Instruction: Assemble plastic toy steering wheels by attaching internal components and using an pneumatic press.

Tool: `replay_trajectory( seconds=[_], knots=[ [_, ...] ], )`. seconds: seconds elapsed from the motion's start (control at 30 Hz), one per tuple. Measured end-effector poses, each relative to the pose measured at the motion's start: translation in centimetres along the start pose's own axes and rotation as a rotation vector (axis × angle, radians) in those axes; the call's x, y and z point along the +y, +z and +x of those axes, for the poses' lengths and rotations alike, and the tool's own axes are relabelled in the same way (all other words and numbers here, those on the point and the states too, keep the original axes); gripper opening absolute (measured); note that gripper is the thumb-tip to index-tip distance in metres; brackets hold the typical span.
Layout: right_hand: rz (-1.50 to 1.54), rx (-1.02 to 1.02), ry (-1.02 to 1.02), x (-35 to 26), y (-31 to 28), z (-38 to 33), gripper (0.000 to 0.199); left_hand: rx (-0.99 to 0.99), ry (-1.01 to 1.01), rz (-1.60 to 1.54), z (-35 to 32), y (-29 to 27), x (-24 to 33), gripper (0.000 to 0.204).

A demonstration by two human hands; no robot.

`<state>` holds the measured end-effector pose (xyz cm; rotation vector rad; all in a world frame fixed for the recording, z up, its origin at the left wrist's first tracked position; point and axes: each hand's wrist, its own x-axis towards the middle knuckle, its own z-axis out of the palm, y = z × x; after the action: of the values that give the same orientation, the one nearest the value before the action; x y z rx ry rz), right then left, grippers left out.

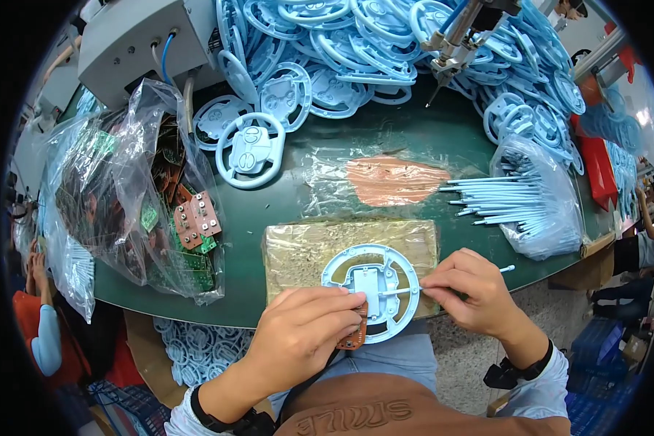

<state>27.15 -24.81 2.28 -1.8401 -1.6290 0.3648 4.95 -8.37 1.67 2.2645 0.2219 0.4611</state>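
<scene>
A light-blue toy steering wheel half (407, 317), its hollow ribbed side up, lies at the near edge of a padded block (305, 251). My left hand (305, 320) is closed on a small brown circuit board (352, 336), with its thumb and fingertips over the wheel's left side. On the right, my right hand (472, 291) pinches a thin light-blue rod (507, 269) at the wheel's rim. One rod end sticks out past that hand. A pale bar spans the wheel from its hub to the rim; whether it is the same rod, I cannot tell.
Many blue wheel parts (341, 43) are heaped at the back, below a screwdriver head (443, 65). A clear bag of circuit boards (123, 196) lies left, near a grey machine box (142, 51). Bagged blue rods (538, 196) lie right. Brown tape (396, 182) covers the green table (240, 218).
</scene>
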Motion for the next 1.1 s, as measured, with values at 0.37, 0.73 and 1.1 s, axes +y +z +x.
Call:
replay_trajectory(
  seconds=[0.37,0.73,1.1],
  knots=[
    [-0.159,0.136,-0.095,-0.1,0.7,-0.2,0.023,-0.011,-0.010,0.002,0.5,0.1,0.3,0.018],
    [-0.151,0.156,-0.082,-0.4,0.9,-0.4,0.024,-0.030,-0.014,0.015,0.6,-0.1,0.6,0.019],
    [-0.156,0.157,-0.078,-0.5,1.1,-0.2,0.023,0.106,0.054,0.176,2.4,-0.1,0.9,0.028]
  ],
)
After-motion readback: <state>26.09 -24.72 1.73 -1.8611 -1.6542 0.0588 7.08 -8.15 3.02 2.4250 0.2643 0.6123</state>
